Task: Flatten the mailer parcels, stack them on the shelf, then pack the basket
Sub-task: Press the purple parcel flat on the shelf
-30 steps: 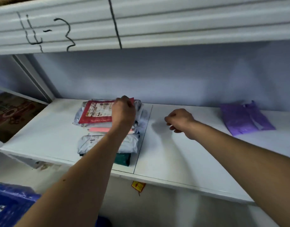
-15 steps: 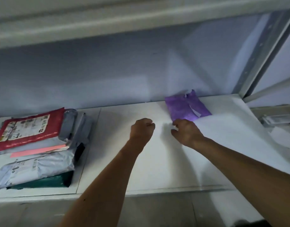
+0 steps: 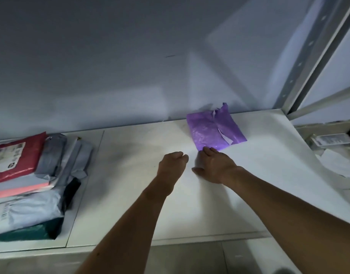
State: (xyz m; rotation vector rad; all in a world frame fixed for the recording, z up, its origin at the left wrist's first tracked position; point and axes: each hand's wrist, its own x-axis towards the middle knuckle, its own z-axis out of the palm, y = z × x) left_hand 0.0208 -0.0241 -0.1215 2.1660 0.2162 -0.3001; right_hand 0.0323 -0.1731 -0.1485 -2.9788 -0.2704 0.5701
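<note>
Purple mailer sits just ahead of the right hand, basically at its fingertips

The purple mailer [image 3: 213, 131] lies flat at the back of the shelf [image 3: 130, 194], a bit skewed, with its near corner pointing at the person. The right hand [image 3: 215, 167] is closer: palm down, fingers stretched out, tips touching that corner, nothing gripped. The left hand [image 3: 173, 161] is just beside it, curled into an empty fist. The stack of mailers [image 3: 31, 184] is well off to the left, so I'd guess a drag that way.

Right hand [image 3: 215, 168] touches the purple mailer [image 3: 209, 131], curled left hand [image 3: 171, 165] just beside it.
</note>
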